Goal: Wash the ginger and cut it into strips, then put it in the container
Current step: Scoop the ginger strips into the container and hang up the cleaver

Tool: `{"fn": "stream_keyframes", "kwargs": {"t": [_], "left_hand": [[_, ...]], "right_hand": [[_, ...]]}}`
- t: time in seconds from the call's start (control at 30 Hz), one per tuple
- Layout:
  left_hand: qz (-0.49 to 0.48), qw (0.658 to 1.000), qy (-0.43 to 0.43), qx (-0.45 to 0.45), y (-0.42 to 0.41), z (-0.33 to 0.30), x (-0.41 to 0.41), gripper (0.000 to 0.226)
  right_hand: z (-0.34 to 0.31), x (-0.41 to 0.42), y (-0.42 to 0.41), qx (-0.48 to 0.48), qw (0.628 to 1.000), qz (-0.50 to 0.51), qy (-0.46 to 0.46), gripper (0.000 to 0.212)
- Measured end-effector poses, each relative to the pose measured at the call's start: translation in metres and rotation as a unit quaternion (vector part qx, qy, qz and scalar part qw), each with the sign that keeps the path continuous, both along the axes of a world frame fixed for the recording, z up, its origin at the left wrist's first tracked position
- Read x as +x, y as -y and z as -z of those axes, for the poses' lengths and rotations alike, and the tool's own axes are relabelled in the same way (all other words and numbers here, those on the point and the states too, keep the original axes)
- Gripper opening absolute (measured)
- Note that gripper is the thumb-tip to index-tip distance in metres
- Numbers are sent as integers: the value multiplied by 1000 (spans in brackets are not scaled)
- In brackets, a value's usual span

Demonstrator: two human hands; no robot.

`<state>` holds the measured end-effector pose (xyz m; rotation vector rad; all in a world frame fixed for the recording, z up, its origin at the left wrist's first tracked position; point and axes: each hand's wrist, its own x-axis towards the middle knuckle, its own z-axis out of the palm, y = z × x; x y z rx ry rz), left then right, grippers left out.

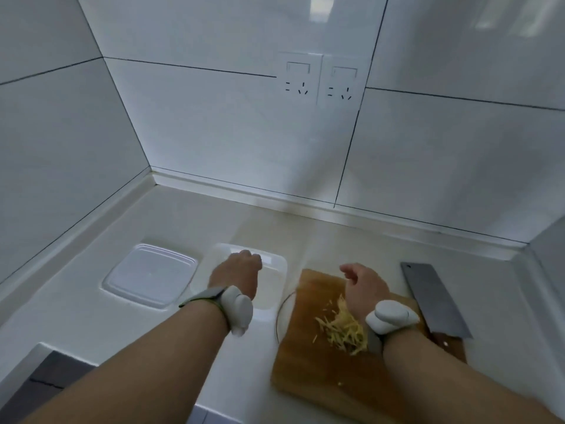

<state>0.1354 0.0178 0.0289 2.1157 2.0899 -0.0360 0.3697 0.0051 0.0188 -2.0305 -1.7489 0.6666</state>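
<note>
A heap of pale yellow ginger strips (344, 330) lies on the wooden cutting board (318, 371). My right hand (363, 286) hovers over the board's far end, fingers loosely curled and holding nothing. A clear square plastic container (276, 267) stands left of the board. My left hand (238, 270) reaches over the container with its fingers curled downward and hidden from view; what they hold, if anything, is not visible. The cleaver (434, 298) lies flat to the right of the board, its handle on the board's right corner.
The container's lid (149, 275) lies upturned on the white counter to the left. A glass plate rim (282, 313) shows from under the board's left edge. A dark sink or hob edge (46, 381) is at the lower left. Tiled walls with two sockets (321, 79) stand behind.
</note>
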Motion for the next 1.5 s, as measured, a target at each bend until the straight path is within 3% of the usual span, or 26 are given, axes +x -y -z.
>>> {"fn": "stream_keyframes", "kwargs": {"t": [0.1, 0.27, 0.5, 0.63, 0.77, 0.87, 0.97, 1.03, 1.23, 1.5], "left_hand": [[70, 991, 114, -29, -3, 11, 51, 39], [151, 971, 116, -141, 2, 39, 115, 63], [171, 965, 133, -146, -7, 64, 148, 63], [136, 969, 179, -105, -2, 64, 150, 48], [115, 966, 195, -124, 0, 55, 144, 39], [147, 956, 177, -180, 0, 41, 141, 45], [211, 951, 72, -214, 1, 32, 142, 80], [217, 953, 38, -208, 3, 35, 145, 90], [178, 972, 101, -112, 16, 52, 152, 47], [156, 975, 148, -47, 25, 40, 155, 30]], "right_hand": [[1, 36, 10, -79, 995, -18, 60, 37], [-1, 49, 23, -133, 975, -79, 157, 31], [24, 52, 20, -127, 983, -118, 62, 52], [25, 50, 29, -75, 993, -75, -57, 50], [26, 71, 31, -58, 993, -89, -56, 45], [29, 79, 31, -147, 977, -156, 22, 85], [32, 72, 35, -163, 965, -178, 101, 102], [33, 66, 37, -152, 966, -175, 112, 94], [33, 50, 40, -107, 983, -126, 82, 55], [22, 51, 39, -56, 991, -100, 68, 13]]}}
